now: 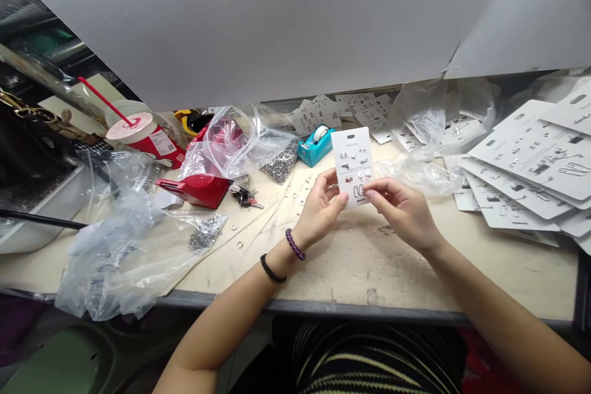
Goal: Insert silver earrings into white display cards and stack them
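Front and Centre Above the Table (332, 277): Holding Up a White Card (351, 167)

Right here, over the middle of the tabletop, just in front of a teal tape dispenser (316, 149), tilted slightly and facing the viewer, carrying small silvery pieces (362, 160) in rows and two elongated loops (355, 190) near the bottom. Gripped at the lower left corner by the left hand (321, 206), thumb across the front, fingers curled behind. And at the lower right edge, with the right hand (401, 206): thumb and forefinger nearly together, remaining fingers loosely bent. Touching the card or a piece near its edge, by the look of it; impossible to tell whether actually pinching anything. On the left wrist, a purple beaded bracelet (295, 245) and a black band (272, 269).

Over to the right, fanned in a big pile: more cards (526, 160), bearing similar pieces. Up at the back, loose cards (318, 116) too. Just left of the dispenser, a clear bag (280, 161) of small dark-silver pieces; then a red container (205, 191), with keys (244, 195) just beside. Farther left, a red cup (154, 138) with a red straw (105, 100). Nearer the front edge, a crumpled plastic bag (124, 252) around a small heap of silvery bits (206, 234). And scattered on the tabletop between, small rings (237, 244).
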A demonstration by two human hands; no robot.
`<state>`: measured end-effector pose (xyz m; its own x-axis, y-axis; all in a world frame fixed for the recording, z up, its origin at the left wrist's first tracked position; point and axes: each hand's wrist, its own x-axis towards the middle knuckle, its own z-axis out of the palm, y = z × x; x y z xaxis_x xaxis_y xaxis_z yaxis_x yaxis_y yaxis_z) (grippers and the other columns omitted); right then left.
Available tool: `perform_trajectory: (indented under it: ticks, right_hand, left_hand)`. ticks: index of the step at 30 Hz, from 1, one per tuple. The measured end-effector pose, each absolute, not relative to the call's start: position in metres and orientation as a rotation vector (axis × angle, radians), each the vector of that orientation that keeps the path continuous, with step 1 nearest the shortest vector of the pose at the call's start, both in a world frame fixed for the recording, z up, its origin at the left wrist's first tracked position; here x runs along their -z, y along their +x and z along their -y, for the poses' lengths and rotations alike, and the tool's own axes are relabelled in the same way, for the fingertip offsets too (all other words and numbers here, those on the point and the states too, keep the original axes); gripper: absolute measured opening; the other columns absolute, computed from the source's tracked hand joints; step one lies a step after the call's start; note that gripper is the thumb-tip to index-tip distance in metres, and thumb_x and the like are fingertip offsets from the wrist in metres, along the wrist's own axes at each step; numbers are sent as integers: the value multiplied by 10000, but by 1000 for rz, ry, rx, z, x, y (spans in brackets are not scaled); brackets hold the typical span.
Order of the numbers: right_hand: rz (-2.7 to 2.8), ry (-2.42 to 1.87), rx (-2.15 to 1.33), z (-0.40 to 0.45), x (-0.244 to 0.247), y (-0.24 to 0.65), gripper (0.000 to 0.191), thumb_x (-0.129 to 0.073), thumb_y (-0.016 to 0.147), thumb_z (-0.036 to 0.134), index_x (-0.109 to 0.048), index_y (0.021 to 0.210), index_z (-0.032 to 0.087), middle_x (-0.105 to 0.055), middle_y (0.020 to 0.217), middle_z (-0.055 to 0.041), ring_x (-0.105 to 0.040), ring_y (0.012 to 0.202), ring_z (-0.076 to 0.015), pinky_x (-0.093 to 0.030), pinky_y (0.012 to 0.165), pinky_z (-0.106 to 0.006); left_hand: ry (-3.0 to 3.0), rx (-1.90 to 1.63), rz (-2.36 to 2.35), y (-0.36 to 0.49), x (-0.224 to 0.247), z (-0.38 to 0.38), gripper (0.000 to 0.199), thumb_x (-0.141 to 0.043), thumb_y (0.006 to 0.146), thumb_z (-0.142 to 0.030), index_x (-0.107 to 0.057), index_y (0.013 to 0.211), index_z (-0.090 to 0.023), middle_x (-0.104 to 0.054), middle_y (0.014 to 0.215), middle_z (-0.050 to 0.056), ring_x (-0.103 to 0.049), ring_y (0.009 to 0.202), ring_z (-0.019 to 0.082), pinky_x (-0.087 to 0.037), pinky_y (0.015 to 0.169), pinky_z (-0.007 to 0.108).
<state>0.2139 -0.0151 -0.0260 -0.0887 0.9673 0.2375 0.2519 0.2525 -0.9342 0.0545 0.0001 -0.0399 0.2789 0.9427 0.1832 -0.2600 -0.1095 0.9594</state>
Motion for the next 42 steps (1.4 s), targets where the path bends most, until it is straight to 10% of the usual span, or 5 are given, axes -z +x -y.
perform_trajectory:
  ticks: [42]
  right_hand:
    - [1962, -1265, 153, 20, 37, 203, 129, -532, 844, 253, -613, 899, 170, -636, 838, -46, -591, 691, -126, -392, 512, -227]
  left_hand:
    - [1405, -1208, -832, 54, 46, 2, 445, -610, 780, -251, -488, 1205, -203, -534, 1085, 89, -528, 975, 190, -507, 825, 328]
